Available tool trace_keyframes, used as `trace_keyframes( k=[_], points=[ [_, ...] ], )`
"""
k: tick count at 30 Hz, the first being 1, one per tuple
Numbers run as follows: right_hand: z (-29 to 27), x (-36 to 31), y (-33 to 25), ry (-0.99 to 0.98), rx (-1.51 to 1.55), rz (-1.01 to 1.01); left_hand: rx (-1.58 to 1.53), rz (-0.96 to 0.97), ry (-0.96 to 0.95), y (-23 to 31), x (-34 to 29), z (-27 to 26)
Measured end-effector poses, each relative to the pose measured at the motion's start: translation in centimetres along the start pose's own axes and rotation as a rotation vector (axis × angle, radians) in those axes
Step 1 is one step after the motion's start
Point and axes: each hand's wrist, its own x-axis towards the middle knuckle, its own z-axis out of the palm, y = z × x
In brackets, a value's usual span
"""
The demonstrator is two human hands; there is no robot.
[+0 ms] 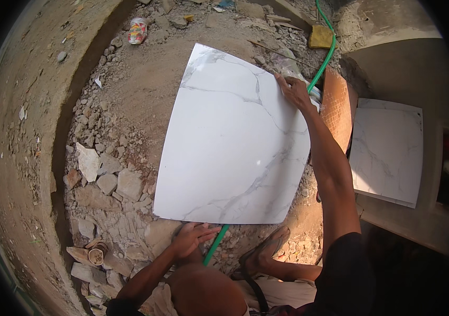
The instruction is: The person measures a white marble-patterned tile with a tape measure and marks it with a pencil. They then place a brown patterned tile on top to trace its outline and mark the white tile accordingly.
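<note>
A large white tile (224, 137) with grey marble veining lies before me over the rubble. My right hand (294, 92) grips its far right edge, with the fingers bent around the rim. At the near edge, left of the middle, is my left hand (195, 237). Its fingers are stretched out flat, close against the tile's rim; whether they press on it I cannot tell. A green hose (216, 246) comes out from under the tile beside my left fingers, and the hose shows again beyond my right hand.
More marbled tiles (387, 152) rest on a ledge at the right, near a brown patterned tile (336, 105). Broken stones (130, 184) and a low wall (58, 158) line the left. A crumpled cup (137, 31) lies at the far left, a yellow block (321, 37) at the far right.
</note>
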Motion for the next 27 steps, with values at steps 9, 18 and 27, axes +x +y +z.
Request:
trace_keyframes(
  k=[9, 18, 27],
  points=[
    [-1.5, -1.3, 0.5, -0.060, 0.004, -0.010, 0.081, -0.020, 0.062, 0.7, 0.0, 1.8],
    [-3.1, -2.1, 2.7, -0.103, -0.104, 0.006, 0.093, -0.104, 0.044, -0.6, 1.4, 3.6],
    [-2.4, -2.5, 1.9, -0.054, -0.081, -0.098, 0.056, -0.090, 0.045, -1.6, 1.5, 2.8]
  ],
)
